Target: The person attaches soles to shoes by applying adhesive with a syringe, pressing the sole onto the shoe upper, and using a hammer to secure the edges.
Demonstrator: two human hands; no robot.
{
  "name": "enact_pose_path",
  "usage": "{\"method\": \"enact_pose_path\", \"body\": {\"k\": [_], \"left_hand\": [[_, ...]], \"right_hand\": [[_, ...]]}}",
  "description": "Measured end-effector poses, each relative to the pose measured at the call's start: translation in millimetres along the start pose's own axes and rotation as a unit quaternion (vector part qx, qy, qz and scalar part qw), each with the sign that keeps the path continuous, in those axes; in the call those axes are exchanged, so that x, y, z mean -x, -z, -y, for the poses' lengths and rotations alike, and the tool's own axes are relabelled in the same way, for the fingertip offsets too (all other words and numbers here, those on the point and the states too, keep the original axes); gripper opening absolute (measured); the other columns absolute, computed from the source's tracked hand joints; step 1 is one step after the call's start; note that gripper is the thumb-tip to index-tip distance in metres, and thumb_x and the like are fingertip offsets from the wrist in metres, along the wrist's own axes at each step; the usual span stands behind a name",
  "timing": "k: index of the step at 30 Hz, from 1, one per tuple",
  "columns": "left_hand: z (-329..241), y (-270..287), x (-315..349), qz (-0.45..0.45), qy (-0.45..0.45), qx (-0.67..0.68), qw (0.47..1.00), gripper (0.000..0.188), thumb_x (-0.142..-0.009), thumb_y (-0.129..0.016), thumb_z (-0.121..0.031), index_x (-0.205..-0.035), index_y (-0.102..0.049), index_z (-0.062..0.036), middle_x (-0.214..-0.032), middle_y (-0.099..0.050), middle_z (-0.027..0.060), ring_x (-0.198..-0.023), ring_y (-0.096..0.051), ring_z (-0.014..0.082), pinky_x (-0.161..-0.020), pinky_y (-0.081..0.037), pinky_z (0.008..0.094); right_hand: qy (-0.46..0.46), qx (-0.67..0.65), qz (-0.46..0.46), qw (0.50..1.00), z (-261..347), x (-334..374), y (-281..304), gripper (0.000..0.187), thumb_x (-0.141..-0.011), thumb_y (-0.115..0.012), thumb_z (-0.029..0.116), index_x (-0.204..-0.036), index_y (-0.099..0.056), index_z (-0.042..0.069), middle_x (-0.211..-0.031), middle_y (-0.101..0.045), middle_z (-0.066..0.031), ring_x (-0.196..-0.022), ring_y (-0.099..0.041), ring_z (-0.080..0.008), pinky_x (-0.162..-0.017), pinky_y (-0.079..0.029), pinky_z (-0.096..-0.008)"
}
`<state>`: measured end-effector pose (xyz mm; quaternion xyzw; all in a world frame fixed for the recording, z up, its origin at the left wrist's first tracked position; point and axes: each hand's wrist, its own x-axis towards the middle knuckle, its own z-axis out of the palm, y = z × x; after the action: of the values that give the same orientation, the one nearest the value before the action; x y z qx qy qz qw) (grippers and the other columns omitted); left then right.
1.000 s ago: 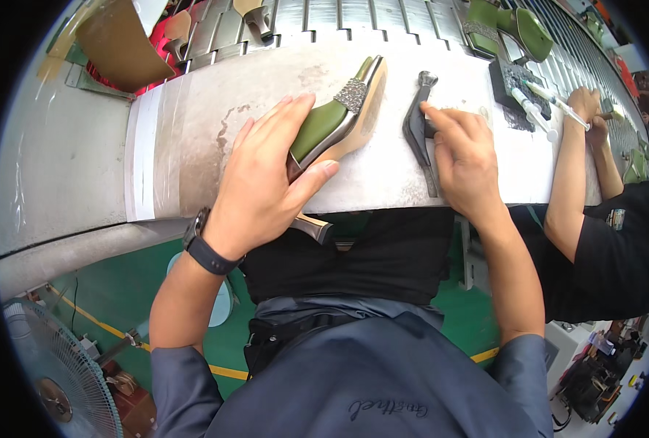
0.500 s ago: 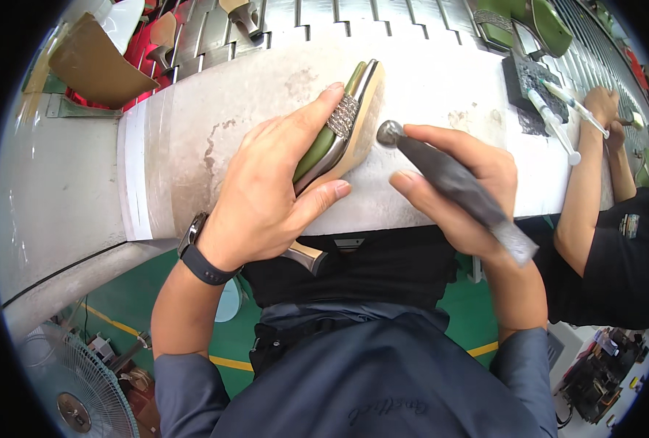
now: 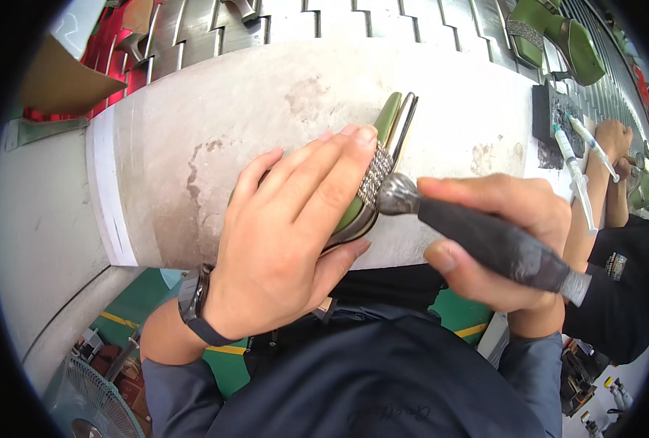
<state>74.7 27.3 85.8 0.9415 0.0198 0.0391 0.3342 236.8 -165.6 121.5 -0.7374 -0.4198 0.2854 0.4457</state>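
Observation:
My left hand is wrapped over a green sandal with a glittery braided strap. The shoe lies tilted on its side on the pale bench, its toe pointing away from me, and my palm hides much of it. In my right hand is a hammer with a rounded, shiny metal face and a dark body. That rounded face is at the edge of the sandal, beside the strap; whether it touches cannot be made out. Below my left hand, part of the heel shows.
Slatted metal conveyor runs behind the pale bench top. Green sandals lie on it at far right. Near them are a dark block and syringes. A co-worker's arm is at right, a fan lower left.
The sandal has turned from showing its pale sole edge to lying with strap and upper facing up more. The hammer has come against or close to its edge. My view has shifted.

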Motion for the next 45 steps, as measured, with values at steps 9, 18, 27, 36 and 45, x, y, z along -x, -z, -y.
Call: {"method": "enact_pose_path", "body": {"k": [9,18,27,36,45], "left_hand": [[0,-1,-6,0.014,-0.001,-0.002,1.000,0.104,-0.067,-0.085,-0.004,-0.157,-0.036,0.0033,-0.151,-0.051,0.0278,-0.134,-0.056,0.0420,-0.109,-0.041,0.0540],[2,1,-5,0.016,0.000,0.013,1.000,0.104,-0.064,-0.086,-0.004,-0.156,-0.037,0.0042,-0.150,-0.053,0.0291,-0.134,-0.056,0.0425,-0.108,-0.041,0.0543],[8,-3,-2,-0.002,-0.008,0.028,1.000,0.101,-0.066,-0.085,-0.003,-0.156,-0.040,0.0028,-0.150,-0.053,0.0259,-0.134,-0.057,0.0405,-0.107,-0.041,0.0518],[7,-4,3,-0.014,-0.014,0.018,1.000,0.100,-0.068,-0.084,-0.005,-0.156,-0.038,0.0027,-0.149,-0.054,0.0250,-0.130,-0.058,0.0402,-0.106,-0.042,0.0522],[7,-9,6,-0.063,-0.056,0.013,0.996,0.101,-0.071,-0.083,-0.012,-0.159,-0.035,0.0014,-0.141,-0.058,0.0229,-0.119,-0.061,0.0402,-0.105,-0.043,0.0484]], "right_hand": [[0.017,-0.005,-0.043,0.999,-8,7,-12,0.043,-0.080,-0.085,0.017,-0.116,-0.075,-0.003,-0.087,-0.078,-0.0127,-0.072,-0.075,-0.0161,-0.067,-0.058,-0.0256],[-0.085,-0.048,0.041,0.994,7,-10,9,0.041,-0.079,-0.088,0.012,-0.117,-0.075,0.000,-0.089,-0.079,-0.0111,-0.074,-0.076,-0.0136,-0.067,-0.059,-0.0242],[-0.051,-0.021,0.002,0.998,2,8,-9,0.046,-0.078,-0.088,0.014,-0.119,-0.073,-0.003,-0.083,-0.077,-0.0103,-0.066,-0.073,-0.0127,-0.061,-0.055,-0.0232],[-0.018,0.016,-0.089,0.996,11,28,-42,0.048,-0.077,-0.089,0.012,-0.118,-0.072,-0.006,-0.083,-0.076,-0.0114,-0.064,-0.070,-0.0113,-0.061,-0.053,-0.0216],[0.114,0.129,-0.180,0.968,4,55,-118,0.048,-0.080,-0.086,0.014,-0.117,-0.068,-0.011,-0.088,-0.075,-0.0191,-0.065,-0.073,-0.0207,-0.062,-0.057,-0.0276]]}}
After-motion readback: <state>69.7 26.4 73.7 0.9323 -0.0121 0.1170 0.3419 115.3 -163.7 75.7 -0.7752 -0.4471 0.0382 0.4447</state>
